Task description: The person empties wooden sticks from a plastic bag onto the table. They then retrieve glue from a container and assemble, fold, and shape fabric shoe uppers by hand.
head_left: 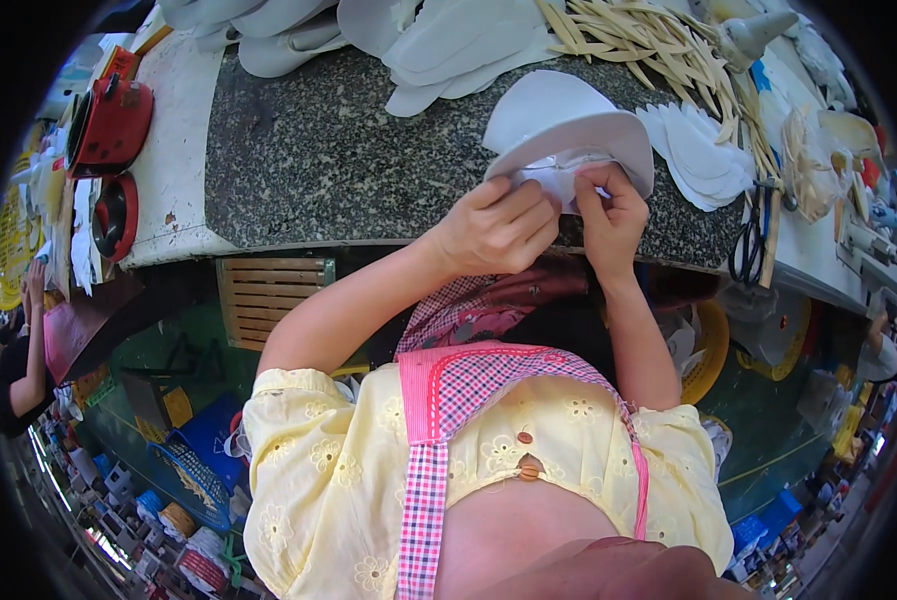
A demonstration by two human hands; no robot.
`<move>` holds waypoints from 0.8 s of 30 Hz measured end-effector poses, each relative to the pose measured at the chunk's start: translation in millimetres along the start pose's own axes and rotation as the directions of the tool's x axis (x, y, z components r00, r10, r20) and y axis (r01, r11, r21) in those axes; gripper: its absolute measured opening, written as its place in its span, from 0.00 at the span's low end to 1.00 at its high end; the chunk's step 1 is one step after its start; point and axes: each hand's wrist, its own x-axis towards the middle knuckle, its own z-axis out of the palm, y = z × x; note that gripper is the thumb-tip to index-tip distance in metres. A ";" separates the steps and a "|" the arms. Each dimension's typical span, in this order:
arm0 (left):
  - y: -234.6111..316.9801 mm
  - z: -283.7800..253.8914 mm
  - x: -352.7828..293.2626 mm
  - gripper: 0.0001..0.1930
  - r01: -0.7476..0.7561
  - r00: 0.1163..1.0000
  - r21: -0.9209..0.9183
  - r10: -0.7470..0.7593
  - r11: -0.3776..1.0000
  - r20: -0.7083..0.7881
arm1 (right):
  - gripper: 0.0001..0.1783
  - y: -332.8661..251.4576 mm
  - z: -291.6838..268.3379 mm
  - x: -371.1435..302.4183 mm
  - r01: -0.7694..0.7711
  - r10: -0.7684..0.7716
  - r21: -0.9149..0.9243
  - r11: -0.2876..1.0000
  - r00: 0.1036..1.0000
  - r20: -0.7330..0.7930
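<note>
Between my two hands, at the near edge of the speckled stone slab (318, 150), stands a folded white piece (558, 105) that looks like a shoe upper, its curved rim arched above my fingers. My left hand (508, 225) is closed on its lower left edge, the fingers curled. My right hand (611, 205) pinches the inner edge with thumb and fingers. A whitish inner layer shows between the fingertips; its details are too small to make out. Right of it lies a fanned pile of white curved pieces (703, 160).
More white cut pieces (458, 50) and tan strips (638, 35) cover the far side. Black-handled scissors (746, 255) hang by the right edge. Leftward are a red box (118, 120) and a red round container (116, 215). Another person's arm (33, 340) shows far left.
</note>
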 end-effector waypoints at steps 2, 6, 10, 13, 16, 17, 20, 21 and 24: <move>1.9 -0.1 0.8 0.03 -0.007 0.999 -0.016 0.008 1.000 0.051 | 0.01 2.1 2.5 -1.1 -0.074 0.102 0.250 0.965 0.990 -0.100; 1.3 -4.7 2.5 0.04 -0.071 0.974 -0.065 0.083 0.995 0.213 | 0.02 7.1 -1.3 -0.5 -0.157 0.237 0.396 0.905 0.958 -0.162; 1.6 -9.6 -6.4 0.04 -0.050 0.938 -0.096 0.080 0.994 0.337 | 0.05 3.8 -4.7 0.9 -0.232 0.366 0.632 0.740 0.926 -0.090; 0.3 -11.2 -9.2 0.06 0.045 0.931 -0.041 -0.027 0.998 0.365 | 0.07 5.3 -9.2 -8.4 -0.160 0.170 0.382 0.910 0.985 0.008; 1.8 -6.2 -0.6 0.07 0.044 0.960 0.012 -0.046 0.999 0.278 | 0.13 4.6 -17.8 -6.8 0.355 -0.280 -0.335 0.873 0.926 0.253; 3.6 -4.5 0.8 0.08 0.054 0.962 0.047 -0.065 0.997 0.265 | 0.13 6.7 -14.4 -8.3 0.369 -0.300 -0.394 0.842 0.926 0.228; 7.5 1.5 2.5 0.08 0.065 0.976 0.081 -0.080 0.995 0.201 | 0.12 9.7 -13.4 -5.9 0.430 -0.381 -0.511 0.744 0.902 0.203; 8.3 2.6 2.5 0.08 0.068 0.976 0.077 -0.082 0.995 0.200 | 0.11 2.4 -15.1 -3.0 0.490 -0.456 -0.610 0.623 0.861 0.225; 11.7 8.6 4.9 0.09 0.085 0.973 0.015 -0.087 0.996 0.212 | 0.08 1.0 -18.4 -1.4 0.464 -0.448 -0.690 0.556 0.866 0.222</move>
